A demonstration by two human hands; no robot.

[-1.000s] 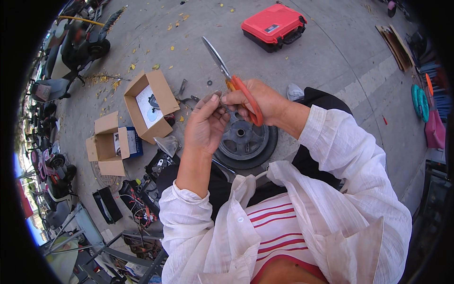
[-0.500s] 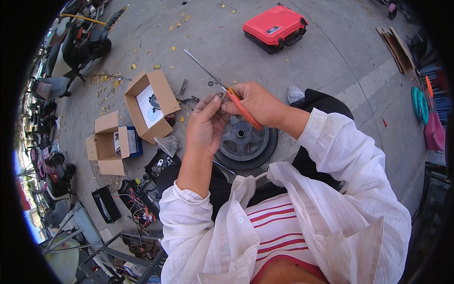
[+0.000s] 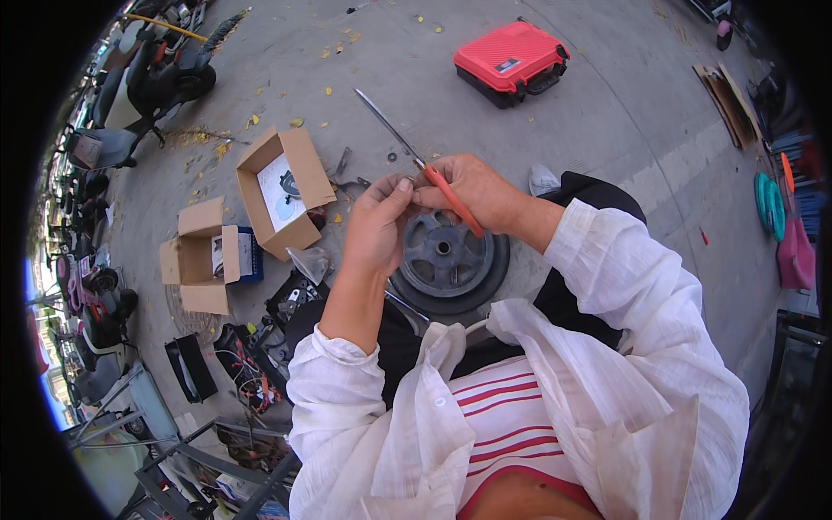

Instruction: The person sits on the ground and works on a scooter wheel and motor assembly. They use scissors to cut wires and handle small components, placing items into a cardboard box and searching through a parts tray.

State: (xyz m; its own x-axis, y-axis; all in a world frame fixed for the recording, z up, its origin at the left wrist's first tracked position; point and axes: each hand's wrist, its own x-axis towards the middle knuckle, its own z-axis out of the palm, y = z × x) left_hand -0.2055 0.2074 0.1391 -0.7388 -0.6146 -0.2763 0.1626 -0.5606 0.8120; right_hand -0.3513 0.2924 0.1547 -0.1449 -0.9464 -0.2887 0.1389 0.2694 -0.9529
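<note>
My right hand (image 3: pixel 464 195) is closed on scissors with orange handles (image 3: pixel 452 204) and long metal blades (image 3: pixel 384 119), which point up and to the left. My left hand (image 3: pixel 377 221) is closed, its thumb and fingers pinched beside my right fingertips on something too small to make out. Beneath both hands a grey spoked wheel (image 3: pixel 455 277) with a black tyre lies flat on the ground, between my bent legs in dark trousers.
Two cardboard boxes (image 3: pixel 308 165) stand left, near a plastic bag (image 3: pixel 308 264) and loose parts (image 3: pixel 243 364). A red hard case (image 3: pixel 511 56) lies ahead. Scooters (image 3: pixel 169 82) line the left; cardboard sheets (image 3: pixel 728 100) and a teal coil (image 3: pixel 767 204) are right. A metal frame (image 3: pixel 182 455) is lower left.
The scissors have turned from showing blade face and handle loop to nearly edge-on. My hands stay together, my left fingers slightly more curled. The surroundings have shifted slightly in the view.
</note>
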